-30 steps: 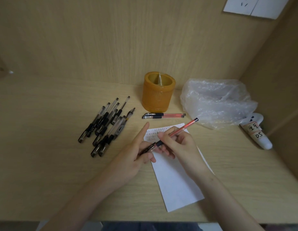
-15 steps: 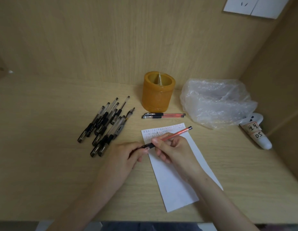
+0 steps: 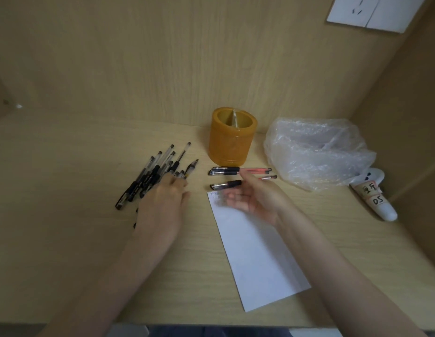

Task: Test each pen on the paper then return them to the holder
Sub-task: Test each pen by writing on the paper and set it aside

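An orange pen holder [image 3: 232, 142] stands at the back of the desk with no pens sticking out of it. In front of it lie two capped red pens [image 3: 238, 170], and a third red pen [image 3: 226, 184] lies just nearer, partly behind my right hand [image 3: 254, 197]. That hand hovers over the top of the white paper [image 3: 256, 259], fingers spread and blurred, its thumb at the third pen. My left hand [image 3: 163, 207] rests palm down on the pile of black pens [image 3: 154, 170], fingertips among them, no pen lifted.
A crumpled clear plastic bag [image 3: 316, 152] sits right of the holder. A white labelled tube [image 3: 378, 198] lies by the right wall. Wooden walls close the desk at the back and right. A white socket plate [image 3: 372, 10] is on the back wall.
The red pen that both hands held is capped and lies by the other two red pens. My right hand has opened. My left hand moved left onto the black pens.
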### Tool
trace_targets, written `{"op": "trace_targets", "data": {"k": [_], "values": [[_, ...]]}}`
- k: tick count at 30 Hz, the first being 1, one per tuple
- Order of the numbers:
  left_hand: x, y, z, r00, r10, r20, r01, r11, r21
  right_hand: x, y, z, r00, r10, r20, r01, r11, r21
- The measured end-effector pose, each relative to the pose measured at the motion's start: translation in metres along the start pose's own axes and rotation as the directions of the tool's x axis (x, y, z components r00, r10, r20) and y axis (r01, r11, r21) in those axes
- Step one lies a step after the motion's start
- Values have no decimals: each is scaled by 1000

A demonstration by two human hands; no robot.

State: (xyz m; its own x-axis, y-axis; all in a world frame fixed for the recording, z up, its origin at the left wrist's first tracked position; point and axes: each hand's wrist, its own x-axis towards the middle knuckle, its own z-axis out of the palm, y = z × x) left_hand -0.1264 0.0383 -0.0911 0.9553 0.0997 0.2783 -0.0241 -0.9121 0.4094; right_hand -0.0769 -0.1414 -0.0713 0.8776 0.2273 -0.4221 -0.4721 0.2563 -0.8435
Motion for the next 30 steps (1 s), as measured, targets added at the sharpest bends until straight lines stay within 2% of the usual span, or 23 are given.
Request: {"op": "trace_targets", "data": {"k": [4,10,14,18,21,25,27,30], "values": [[6,-5,5,998,-45,40,39,992,123,4,-6,-5,999,41,32,-44,995,91],[11,-5,12,999,-34,34,27,984,174,6,0,-13,997,-72,13,70,992,102],[12,-6,12,998,-54,20,53,997,53,2,11,-13,996,-74,41,73,997,14],[-2,7,8,993,61,-102,-79,979,-186,2,21,-4,991,-125,55,127,992,-23],[-14,25,6,978,164,-130,-195,938,-287,0,19,5,971,-189,147,161,969,185],[-20,36,8,980,184,-74,-198,902,-384,1,14,4,966,-221,134,143,888,438],[-25,33,12,978,201,-52,-206,912,-355,2,8,-4,969,-223,104,139,846,514],[-34,24,22,948,315,-40,-314,912,-264,3,1,-24,976,-184,118,89,827,556]]}}
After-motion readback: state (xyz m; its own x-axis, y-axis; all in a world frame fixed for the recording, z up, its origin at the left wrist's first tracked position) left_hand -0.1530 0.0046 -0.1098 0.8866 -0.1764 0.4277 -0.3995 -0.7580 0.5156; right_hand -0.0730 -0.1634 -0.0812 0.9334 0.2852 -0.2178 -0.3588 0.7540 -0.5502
